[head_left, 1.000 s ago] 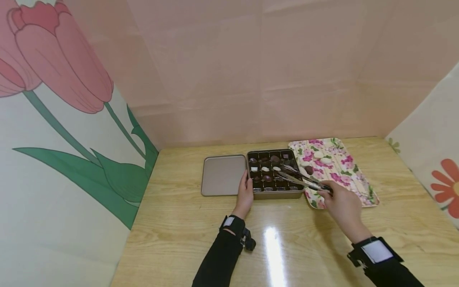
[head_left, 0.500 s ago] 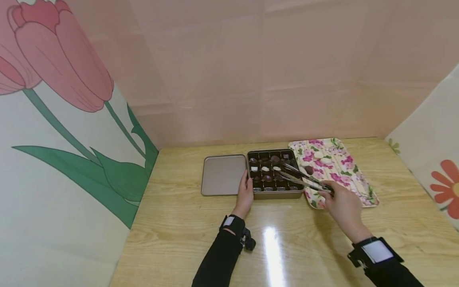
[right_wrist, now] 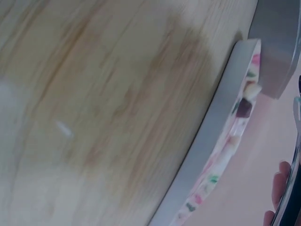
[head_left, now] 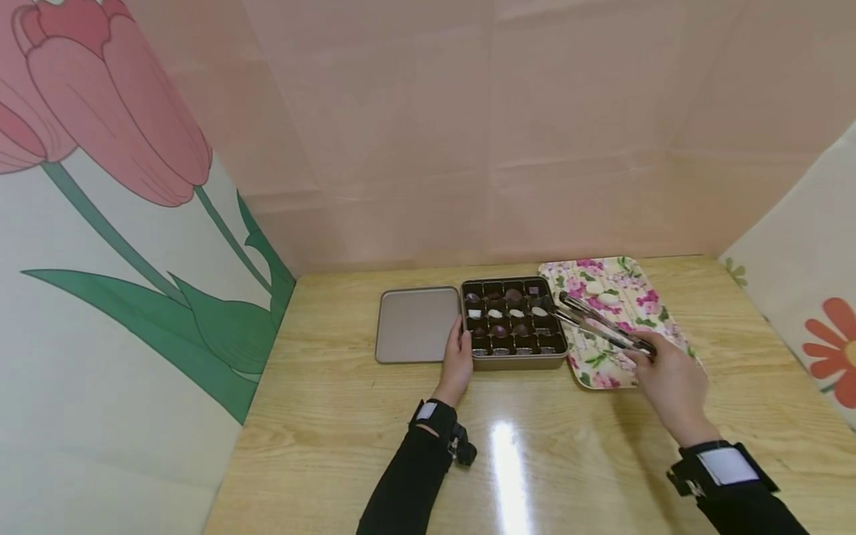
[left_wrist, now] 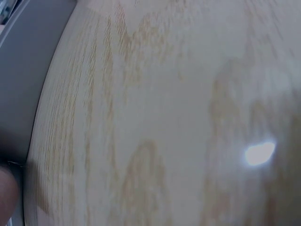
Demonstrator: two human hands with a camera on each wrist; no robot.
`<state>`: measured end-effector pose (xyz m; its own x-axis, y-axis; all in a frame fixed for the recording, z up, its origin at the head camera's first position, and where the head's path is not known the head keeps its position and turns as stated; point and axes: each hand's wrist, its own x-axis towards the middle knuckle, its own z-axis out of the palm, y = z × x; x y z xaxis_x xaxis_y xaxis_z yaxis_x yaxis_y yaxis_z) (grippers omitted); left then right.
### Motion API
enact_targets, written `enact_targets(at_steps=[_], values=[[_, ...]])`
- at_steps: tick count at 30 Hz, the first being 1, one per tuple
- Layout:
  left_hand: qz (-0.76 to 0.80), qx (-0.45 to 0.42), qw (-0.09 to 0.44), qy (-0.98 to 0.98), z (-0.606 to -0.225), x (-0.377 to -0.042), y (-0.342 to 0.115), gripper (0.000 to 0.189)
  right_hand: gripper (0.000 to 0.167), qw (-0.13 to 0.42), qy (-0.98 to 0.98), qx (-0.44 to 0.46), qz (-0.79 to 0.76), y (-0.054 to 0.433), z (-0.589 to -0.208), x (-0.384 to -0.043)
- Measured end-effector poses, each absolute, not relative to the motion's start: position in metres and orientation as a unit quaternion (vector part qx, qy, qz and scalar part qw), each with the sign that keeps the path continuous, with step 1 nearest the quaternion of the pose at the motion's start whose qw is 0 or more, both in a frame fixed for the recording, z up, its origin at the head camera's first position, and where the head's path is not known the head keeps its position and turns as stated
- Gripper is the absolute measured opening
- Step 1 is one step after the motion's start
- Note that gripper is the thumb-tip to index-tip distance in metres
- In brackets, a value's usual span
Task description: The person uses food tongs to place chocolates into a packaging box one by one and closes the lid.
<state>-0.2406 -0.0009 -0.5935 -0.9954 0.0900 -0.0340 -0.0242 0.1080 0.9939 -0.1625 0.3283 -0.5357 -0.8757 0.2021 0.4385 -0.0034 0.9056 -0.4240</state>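
A metal tin (head_left: pixel 515 364) with a dark divided insert holds dark and white chocolates; a row of white chocolates (head_left: pixel 539 312) crosses its middle. My left hand (head_left: pixel 458 364) rests against the tin's left side, fingers lying straight along it. Metal tongs (head_left: pixel 602 321) are gripped in my right hand (head_left: pixel 672 383). Their parted tips hang near the tin's right edge, over the floral tray (head_left: pixel 669 349), with no chocolate visible between them. In the right wrist view, a dark chocolate (right_wrist: pixel 244 108) and pale chocolates (right_wrist: pixel 251 90) sit on the tray.
A flat metal lid (head_left: pixel 417 327) lies left of the tin, close to my left hand. The tray stands directly right of the tin. Behind the wooden table (head_left: pixel 334 446) rises a pinkish backdrop (head_left: pixel 401 148), with flower-printed panels at both sides.
My right hand and the tongs have moved right, away from the tin's compartments. A white chocolate now shows where the tong tips were. My left hand has stayed put.
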Motion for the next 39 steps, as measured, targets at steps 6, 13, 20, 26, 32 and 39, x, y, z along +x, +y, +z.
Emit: enact_targets(at_steps=[6,13,20,26,32,39], values=[[0.668,0.026,0.036,0.742,-0.592,-0.24,-0.001,0.054,0.032,0.234,-0.948,-0.084,0.199,0.343,-0.54,-0.16],[0.672,0.021,0.042,0.739,-0.594,-0.241,-0.001,0.052,0.034,0.189,-0.955,-0.121,0.195,0.358,-0.544,-0.159],[0.672,0.021,0.048,0.738,-0.594,-0.241,-0.001,0.053,0.038,0.168,-0.959,-0.138,0.183,0.367,-0.553,-0.162],[0.673,0.02,0.048,0.738,-0.593,-0.24,-0.002,0.053,0.036,0.136,-0.964,-0.148,0.174,0.368,-0.562,-0.168],[0.668,0.017,0.047,0.742,-0.592,-0.24,-0.001,0.052,0.034,0.109,-0.966,-0.151,0.179,0.368,-0.567,-0.175],[0.674,0.017,0.039,0.738,-0.593,-0.242,0.001,0.051,0.038,0.084,-0.968,-0.155,0.18,0.368,-0.568,-0.182]])
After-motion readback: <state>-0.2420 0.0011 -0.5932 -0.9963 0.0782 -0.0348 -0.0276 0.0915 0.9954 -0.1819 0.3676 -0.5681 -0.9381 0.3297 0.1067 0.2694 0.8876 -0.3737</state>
